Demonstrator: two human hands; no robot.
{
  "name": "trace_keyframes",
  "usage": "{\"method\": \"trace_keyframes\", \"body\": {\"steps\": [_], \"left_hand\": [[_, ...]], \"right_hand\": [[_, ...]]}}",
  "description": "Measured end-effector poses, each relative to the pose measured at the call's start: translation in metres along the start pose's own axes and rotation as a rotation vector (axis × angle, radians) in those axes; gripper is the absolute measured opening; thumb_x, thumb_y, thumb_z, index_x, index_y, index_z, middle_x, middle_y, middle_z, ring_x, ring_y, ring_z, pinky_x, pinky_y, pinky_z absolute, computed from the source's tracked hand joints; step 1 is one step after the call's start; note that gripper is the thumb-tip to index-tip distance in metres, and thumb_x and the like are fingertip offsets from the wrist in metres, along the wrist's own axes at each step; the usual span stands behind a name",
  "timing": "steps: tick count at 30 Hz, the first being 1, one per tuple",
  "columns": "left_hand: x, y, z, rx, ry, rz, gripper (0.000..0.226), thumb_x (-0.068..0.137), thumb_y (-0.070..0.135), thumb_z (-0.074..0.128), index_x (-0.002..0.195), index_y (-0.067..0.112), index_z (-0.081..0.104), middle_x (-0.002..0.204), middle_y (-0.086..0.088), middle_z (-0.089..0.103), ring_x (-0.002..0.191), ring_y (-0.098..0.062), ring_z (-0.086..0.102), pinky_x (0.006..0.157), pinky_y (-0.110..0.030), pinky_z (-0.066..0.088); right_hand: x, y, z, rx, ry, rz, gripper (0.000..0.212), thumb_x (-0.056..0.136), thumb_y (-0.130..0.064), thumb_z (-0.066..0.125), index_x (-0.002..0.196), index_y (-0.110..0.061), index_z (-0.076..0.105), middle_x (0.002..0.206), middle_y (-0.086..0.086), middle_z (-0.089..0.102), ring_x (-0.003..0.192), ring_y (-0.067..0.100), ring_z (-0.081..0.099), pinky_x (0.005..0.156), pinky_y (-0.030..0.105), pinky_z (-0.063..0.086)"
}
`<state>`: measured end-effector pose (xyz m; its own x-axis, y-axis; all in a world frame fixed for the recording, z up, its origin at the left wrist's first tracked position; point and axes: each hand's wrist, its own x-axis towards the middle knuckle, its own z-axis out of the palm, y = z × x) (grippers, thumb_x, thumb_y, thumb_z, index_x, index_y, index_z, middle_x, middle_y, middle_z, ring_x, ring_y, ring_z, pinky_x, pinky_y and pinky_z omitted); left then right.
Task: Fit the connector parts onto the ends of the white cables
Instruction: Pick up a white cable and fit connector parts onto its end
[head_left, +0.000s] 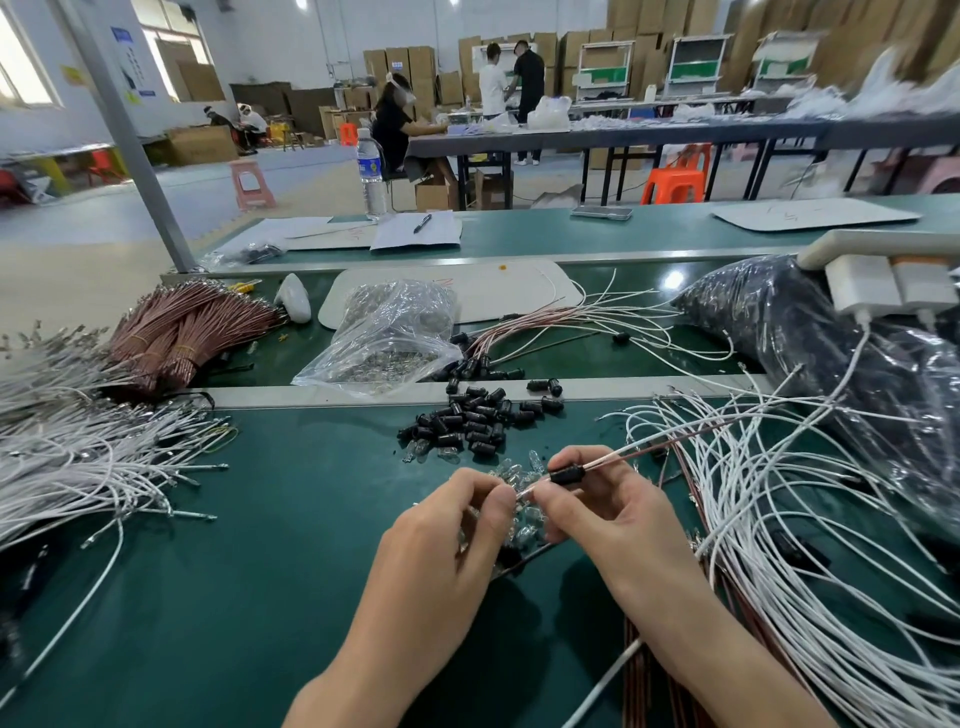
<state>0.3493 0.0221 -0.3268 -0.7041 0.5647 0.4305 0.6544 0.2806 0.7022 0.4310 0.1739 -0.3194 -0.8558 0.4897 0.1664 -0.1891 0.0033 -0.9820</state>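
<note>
My right hand pinches a black connector sleeve threaded on a white and a brown cable that run off to the upper right. My left hand pinches the wire tips sticking out of the sleeve's left end. Small clear glass bulbs lie on the green table between and under both hands. A pile of loose black sleeves sits just beyond my hands. White cables spread over the table to the right, and another heap of white cables lies at the left.
A clear bag of bulbs lies past the table's metal rail. Bundles of brown wires sit at far left, a large dark plastic bag at right. A water bottle and papers stand on the far bench.
</note>
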Motion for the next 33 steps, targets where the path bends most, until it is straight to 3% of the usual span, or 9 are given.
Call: {"method": "trace_keyframes", "body": {"steps": [8,12,20,26,28,33], "left_hand": [[0.0015,0.0019,0.0003,-0.025,0.022,0.037,0.023,0.097,0.061,0.048,0.094,0.041,0.059,0.08,0.016,0.065,0.066,-0.011,0.061,0.056,-0.018,0.046],[0.0014,0.0012,0.0002,-0.078,0.012,0.009,0.021,0.097,0.058,0.05,0.092,0.041,0.061,0.074,0.016,0.064,0.057,-0.005,0.055,0.052,-0.011,0.038],[0.0001,0.0003,0.0014,-0.169,-0.04,-0.028,0.02,0.101,0.049,0.05,0.092,0.034,0.06,0.067,0.008,0.061,0.049,-0.003,0.044,0.048,-0.015,0.036],[0.0014,-0.0013,0.006,-0.177,-0.047,-0.035,0.02,0.1,0.051,0.044,0.091,0.037,0.055,0.075,0.007,0.066,0.056,-0.011,0.056,0.052,-0.022,0.045],[0.0012,-0.0018,0.0068,-0.162,-0.039,-0.03,0.018,0.1,0.05,0.043,0.091,0.039,0.054,0.073,0.009,0.065,0.056,-0.01,0.057,0.052,-0.019,0.044],[0.0021,-0.0008,0.0084,-0.144,-0.03,-0.022,0.023,0.099,0.057,0.04,0.093,0.04,0.054,0.07,0.015,0.063,0.054,-0.006,0.053,0.052,-0.018,0.041]], "right_hand": [[-0.0003,-0.0015,-0.0006,-0.001,-0.001,0.0,0.019,0.085,-0.017,0.077,0.089,-0.034,0.07,0.078,0.002,0.073,0.067,0.012,0.067,0.067,0.016,0.054],[-0.0012,-0.0024,0.0005,0.049,0.001,0.009,0.018,0.076,-0.028,0.078,0.092,-0.033,0.072,0.085,0.006,0.075,0.075,0.016,0.072,0.066,0.022,0.057],[-0.001,-0.0031,0.0018,0.112,0.019,0.019,0.024,0.075,-0.025,0.079,0.098,-0.032,0.075,0.086,0.009,0.076,0.081,0.019,0.074,0.069,0.023,0.058],[-0.0017,-0.0039,0.0027,0.141,-0.011,0.059,0.029,0.078,-0.025,0.079,0.106,-0.032,0.074,0.09,0.007,0.077,0.086,0.019,0.075,0.073,0.022,0.058],[-0.0025,-0.0034,0.0047,0.124,-0.044,0.095,0.034,0.077,-0.029,0.078,0.11,-0.028,0.073,0.094,0.006,0.078,0.087,0.018,0.075,0.073,0.021,0.058],[-0.0016,-0.0028,0.0082,0.071,-0.063,0.17,0.022,0.075,-0.042,0.075,0.092,-0.028,0.081,0.082,0.002,0.077,0.075,0.013,0.072,0.069,0.023,0.059]]}}
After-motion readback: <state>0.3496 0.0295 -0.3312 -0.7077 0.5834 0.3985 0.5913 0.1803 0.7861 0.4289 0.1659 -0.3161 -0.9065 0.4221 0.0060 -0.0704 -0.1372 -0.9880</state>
